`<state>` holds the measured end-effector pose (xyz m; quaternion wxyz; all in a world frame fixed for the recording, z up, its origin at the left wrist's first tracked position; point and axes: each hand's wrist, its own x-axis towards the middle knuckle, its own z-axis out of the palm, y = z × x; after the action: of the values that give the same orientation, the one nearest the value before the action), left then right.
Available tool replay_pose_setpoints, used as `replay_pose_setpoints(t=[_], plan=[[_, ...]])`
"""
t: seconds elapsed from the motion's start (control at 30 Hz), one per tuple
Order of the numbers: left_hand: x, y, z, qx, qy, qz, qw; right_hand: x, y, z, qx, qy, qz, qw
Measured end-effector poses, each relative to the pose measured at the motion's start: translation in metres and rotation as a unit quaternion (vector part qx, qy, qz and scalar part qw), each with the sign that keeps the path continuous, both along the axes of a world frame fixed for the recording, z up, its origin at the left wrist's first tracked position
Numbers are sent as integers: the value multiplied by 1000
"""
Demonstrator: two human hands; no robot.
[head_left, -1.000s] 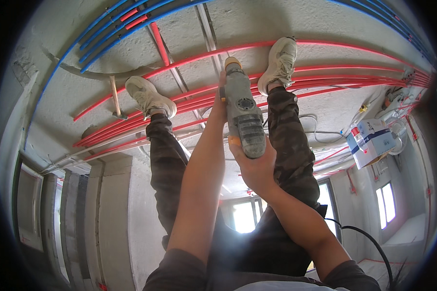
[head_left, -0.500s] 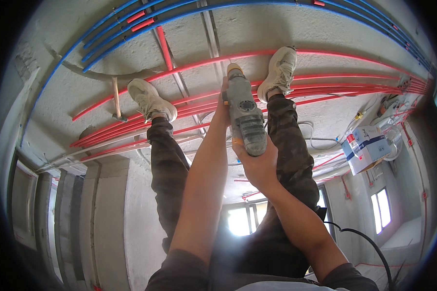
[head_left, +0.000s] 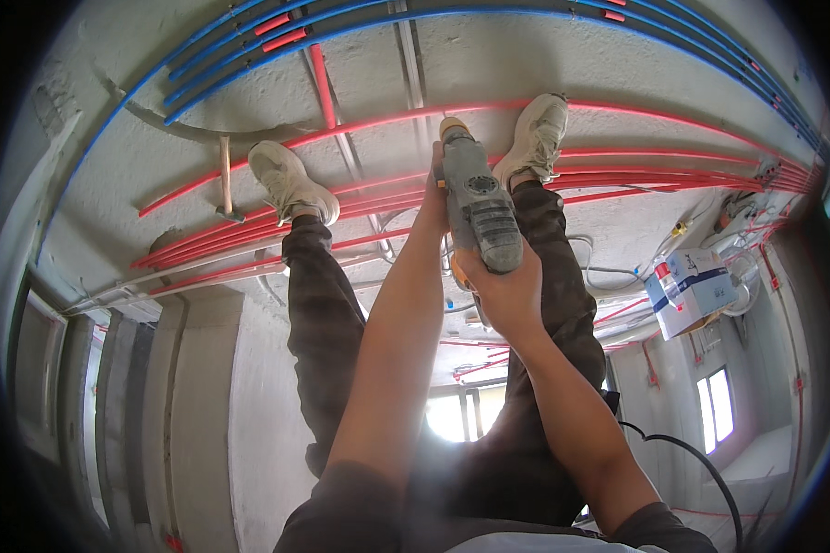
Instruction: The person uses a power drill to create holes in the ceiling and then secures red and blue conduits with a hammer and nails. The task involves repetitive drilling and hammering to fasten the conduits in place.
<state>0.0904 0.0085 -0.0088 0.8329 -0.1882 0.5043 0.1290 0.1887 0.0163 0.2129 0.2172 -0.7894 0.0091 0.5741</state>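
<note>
Gripped by both hands near the centre of the view: a power drill [head_left: 487,207], nose toward 11 o'clock, rounded grey casing scuffed and dusty, with a round vent on top, a dark ribbed rear end and a tan collar. Right hand [head_left: 509,284] wrapped round the grip at the rear; left hand [head_left: 437,189] closed along the front flank, fingers mostly hidden. Reading the clock from there: at 12, smooth red pipes [head_left: 378,122] running crosswise over rough concrete floor [head_left: 489,55], the foremost right by the nose, too unclear to call touching; farther out, slim blue pipes [head_left: 489,12]. At 11, narrow metal strips [head_left: 408,55]. At 1, crowding the nose, a pale right shoe [head_left: 537,134]; between 9 and 10, a left shoe [head_left: 290,180]. At 9, a wooden-handled hammer [head_left: 226,180], handle across a pipe. Near 4, a blue-and-white carton [head_left: 707,290] beside a clear, red-topped bottle [head_left: 666,276]. Near 5, a curving black cable [head_left: 696,451]
</note>
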Motion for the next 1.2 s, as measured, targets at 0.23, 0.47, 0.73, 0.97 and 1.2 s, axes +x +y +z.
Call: replay_pose_setpoints(t=[0.23, 0.47, 0.73, 0.97, 1.2], plan=[[-10, -19, -23, -24, -69, 54, 996, -2, -7, -8, 6, 9, 7, 1000], [-13, -26, -35, -7, -111, 65, 992, -2, -3, -12, 33, -21, 49, 998], [-12, -25, -33, -8, -49, 62, 997, -1, -7, -17, 5, -1, 28, 1000], [-19, -30, -36, 8, -101, 86, 991, -7, 1, -7, -11, 39, -58, 998], [-2, -23, -20, -35, -27, 56, 997, 5, -9, -18, 25, -26, -25, 999]])
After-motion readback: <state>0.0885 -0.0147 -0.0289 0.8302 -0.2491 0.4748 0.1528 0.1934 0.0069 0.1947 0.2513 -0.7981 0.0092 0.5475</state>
